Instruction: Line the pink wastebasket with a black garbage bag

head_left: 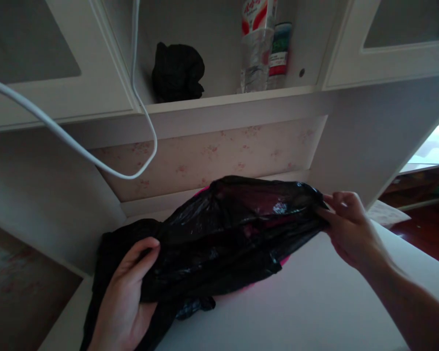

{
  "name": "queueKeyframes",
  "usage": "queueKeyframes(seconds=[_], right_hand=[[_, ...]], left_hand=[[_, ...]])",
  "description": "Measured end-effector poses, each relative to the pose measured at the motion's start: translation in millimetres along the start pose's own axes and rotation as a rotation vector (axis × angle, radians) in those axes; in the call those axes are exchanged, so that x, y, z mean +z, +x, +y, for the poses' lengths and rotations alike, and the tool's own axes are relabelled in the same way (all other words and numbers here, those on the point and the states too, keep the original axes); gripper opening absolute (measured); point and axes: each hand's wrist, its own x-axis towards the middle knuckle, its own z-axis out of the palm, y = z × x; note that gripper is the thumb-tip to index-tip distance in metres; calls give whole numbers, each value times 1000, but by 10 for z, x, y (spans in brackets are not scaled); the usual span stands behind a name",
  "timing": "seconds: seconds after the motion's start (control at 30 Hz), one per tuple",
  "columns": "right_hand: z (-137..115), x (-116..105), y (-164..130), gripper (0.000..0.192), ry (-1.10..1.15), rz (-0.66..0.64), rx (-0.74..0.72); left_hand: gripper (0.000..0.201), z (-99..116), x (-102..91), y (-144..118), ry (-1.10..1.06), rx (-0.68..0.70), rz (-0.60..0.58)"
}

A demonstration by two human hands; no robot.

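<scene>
A black plastic bag (219,239) is stretched between my two hands above a white surface. My left hand (131,278) is closed on its left part, the thumb lying over the plastic. At the opposite end my right hand (346,219) pinches the bag's edge between thumb and fingers. Pink shows through the thin plastic and along its lower right and upper left edges; what the pink thing is, I cannot make out. Dark material (120,243) lies behind and below my left hand; whether it belongs to the same bag is unclear.
Above, an open shelf (223,97) holds a bundled black bag (177,73), a clear plastic bottle (256,53) and a can-like container (280,51). A white cable (95,158) hangs in front at the left. The white tabletop (296,312) extends below the bag.
</scene>
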Motion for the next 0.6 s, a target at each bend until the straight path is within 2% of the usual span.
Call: queueKeyframes(seconds=[0.07, 0.13, 0.17, 0.27, 0.37, 0.5, 0.6], right_hand=[[92, -60, -106, 30, -50, 61, 31], [151, -80, -204, 31, -136, 40, 96], [175, -86, -246, 32, -150, 25, 155], [260, -131, -362, 64, -52, -31, 317], [410, -243, -484, 80, 11, -191, 278], [723, -347, -574, 87, -25, -352, 188], [954, -265, -540, 94, -205, -323, 117]], left_hand=[[27, -116, -132, -16, 126, 50, 55], [21, -256, -232, -49, 316, 174, 25], [24, -326, -273, -69, 399, 239, -6], [61, -500, -385, -125, 582, 381, -110], [102, -619, -486, -133, 745, 460, -175], [119, -798, -508, -10, 829, 454, -160], [121, -981, -394, 163, 845, 451, -87]])
